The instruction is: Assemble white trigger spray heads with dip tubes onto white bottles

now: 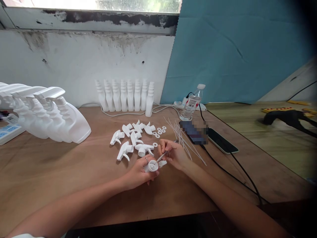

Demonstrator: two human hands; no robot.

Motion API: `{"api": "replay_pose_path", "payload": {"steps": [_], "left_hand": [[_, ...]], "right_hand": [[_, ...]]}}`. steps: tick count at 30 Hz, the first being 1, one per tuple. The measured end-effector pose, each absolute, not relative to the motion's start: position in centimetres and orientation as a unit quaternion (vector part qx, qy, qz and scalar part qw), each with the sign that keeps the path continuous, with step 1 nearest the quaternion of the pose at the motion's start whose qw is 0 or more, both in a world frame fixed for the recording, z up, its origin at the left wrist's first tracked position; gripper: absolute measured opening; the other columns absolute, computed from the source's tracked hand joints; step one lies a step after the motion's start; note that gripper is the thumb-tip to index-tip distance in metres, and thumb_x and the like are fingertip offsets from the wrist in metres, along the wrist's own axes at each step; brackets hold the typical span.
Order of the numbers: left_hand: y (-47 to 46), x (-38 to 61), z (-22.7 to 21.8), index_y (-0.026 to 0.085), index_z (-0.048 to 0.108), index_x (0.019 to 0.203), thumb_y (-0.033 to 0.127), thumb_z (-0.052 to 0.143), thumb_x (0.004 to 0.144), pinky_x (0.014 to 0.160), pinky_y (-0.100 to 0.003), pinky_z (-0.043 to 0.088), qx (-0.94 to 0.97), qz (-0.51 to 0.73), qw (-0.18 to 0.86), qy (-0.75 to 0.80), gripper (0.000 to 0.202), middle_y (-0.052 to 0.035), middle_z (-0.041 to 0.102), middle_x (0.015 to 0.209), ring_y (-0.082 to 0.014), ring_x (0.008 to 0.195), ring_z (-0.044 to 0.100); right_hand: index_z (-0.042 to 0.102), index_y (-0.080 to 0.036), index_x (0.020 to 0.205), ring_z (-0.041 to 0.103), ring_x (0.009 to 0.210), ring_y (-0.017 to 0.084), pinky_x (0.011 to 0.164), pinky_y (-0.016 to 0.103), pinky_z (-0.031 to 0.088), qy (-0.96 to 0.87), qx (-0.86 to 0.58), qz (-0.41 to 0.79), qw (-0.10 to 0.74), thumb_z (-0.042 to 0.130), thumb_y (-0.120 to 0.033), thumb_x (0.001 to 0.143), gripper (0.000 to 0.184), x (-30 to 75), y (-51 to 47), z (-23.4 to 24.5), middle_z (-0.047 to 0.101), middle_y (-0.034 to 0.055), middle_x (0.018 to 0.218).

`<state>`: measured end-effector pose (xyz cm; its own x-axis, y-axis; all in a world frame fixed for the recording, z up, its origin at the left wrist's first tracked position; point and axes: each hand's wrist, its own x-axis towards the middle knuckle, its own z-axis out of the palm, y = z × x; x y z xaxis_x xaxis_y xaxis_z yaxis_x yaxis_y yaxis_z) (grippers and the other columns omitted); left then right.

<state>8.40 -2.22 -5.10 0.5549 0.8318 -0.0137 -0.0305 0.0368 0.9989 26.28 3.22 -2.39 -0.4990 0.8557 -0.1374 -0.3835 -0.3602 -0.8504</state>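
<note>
Sprayer [153, 166] rests in the left hand [138, 174], its open cap facing the wearer, the left fingers wrapped around it. The right hand [175, 155] has its fingers pinched narrow on a thin metal tool [161, 156], the tip inside the cap's mouth; whether it touches anything there is too small to tell.

Taking the sprayer as the clock's centre, loose spray heads [125, 151] lie on the bench [99, 168] towards ten and eleven, small white washers [158, 136] near twelve, and thin tubes [184, 145] at two. The likeliest trouble is a slip: if the left hold lets the sprayer roll, the tip could skid over the rim into a finger. One washer lies just beside the right hand, so a careless knuckle could flick it away. A swing towards two could scatter the tubes.
</note>
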Motion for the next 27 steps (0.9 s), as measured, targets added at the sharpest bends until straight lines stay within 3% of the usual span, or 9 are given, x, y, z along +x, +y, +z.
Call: {"api": "replay_pose_path", "payload": {"steps": [6,11,15,17,20,23,27], "left_hand": [[-2.3,8.5,-5.1,0.015,0.051,0.084,0.035,0.066,0.080,0.044,-0.021,0.046,0.610,0.336,0.635,0.335,0.026,-0.0014,0.049,0.086,-0.0090,0.059,0.053],[-2.4,8.3,-5.3,0.016,0.052,0.088,0.035,0.064,0.081,0.044,-0.020,0.046,0.643,0.343,0.596,0.339,0.023,-0.0055,0.053,0.099,-0.0087,0.061,0.054],[-2.6,8.1,-4.8,0.017,0.056,0.086,0.027,0.060,0.084,0.067,-0.026,0.053,0.730,0.362,0.483,0.320,0.011,-0.0081,0.056,0.113,-0.0163,0.086,0.060],[-2.8,8.1,-4.5,0.018,0.057,0.086,0.022,0.059,0.084,0.083,-0.032,0.052,0.756,0.375,0.435,0.314,0.004,-0.0080,0.057,0.114,-0.0200,0.101,0.058],[-2.8,8.1,-4.3,0.019,0.057,0.088,0.017,0.059,0.083,0.094,-0.035,0.046,0.772,0.391,0.392,0.310,0.005,-0.0079,0.056,0.113,-0.0204,0.109,0.055],[-2.9,8.0,-4.2,0.019,0.056,0.091,0.020,0.063,0.082,0.094,-0.034,0.045,0.784,0.385,0.375,0.311,0.012,-0.0079,0.054,0.116,-0.0198,0.107,0.056],[-3.4,7.8,-3.9,0.020,0.055,0.097,0.034,0.067,0.080,0.077,-0.030,0.050,0.805,0.338,0.364,0.323,0.026,-0.0085,0.049,0.124,-0.0142,0.082,0.059]], "right_hand": [[0.051,-0.017,0.055,0.034,0.036,0.008,0.035,0.020,0.017,-0.361,-0.248,0.820,0.367,0.047,-0.020,0.061,0.007,26.5,3.8,-2.3,0.050,0.0012,0.044],[0.047,-0.018,0.054,0.025,0.035,0.006,0.037,0.021,0.018,-0.299,-0.273,0.787,0.466,0.048,-0.021,0.060,0.007,27.3,4.7,-2.4,0.046,-0.0008,0.044],[0.048,-0.018,0.057,0.026,0.037,0.005,0.037,0.020,0.017,-0.258,-0.391,0.663,0.584,0.052,-0.019,0.060,0.005,28.2,5.8,-2.9,0.045,-0.0020,0.044],[0.049,-0.018,0.059,0.027,0.039,0.006,0.037,0.019,0.018,-0.242,-0.432,0.610,0.618,0.055,-0.020,0.061,0.007,28.4,6.2,-3.1,0.043,-0.0035,0.045],[0.048,-0.019,0.062,0.031,0.043,0.006,0.038,0.019,0.021,-0.235,-0.439,0.572,0.652,0.059,-0.022,0.062,0.011,28.3,6.5,-3.3,0.042,-0.0053,0.050],[0.049,-0.019,0.067,0.032,0.046,0.006,0.039,0.018,0.024,-0.252,-0.438,0.547,0.667,0.062,-0.023,0.061,0.015,27.9,6.5,-3.5,0.040,-0.0068,0.054],[0.052,-0.019,0.070,0.033,0.049,0.006,0.042,0.018,0.025,-0.304,-0.456,0.518,0.657,0.064,-0.023,0.060,0.017,27.5,6.2,-4.0,0.039,-0.0076,0.058]]}}
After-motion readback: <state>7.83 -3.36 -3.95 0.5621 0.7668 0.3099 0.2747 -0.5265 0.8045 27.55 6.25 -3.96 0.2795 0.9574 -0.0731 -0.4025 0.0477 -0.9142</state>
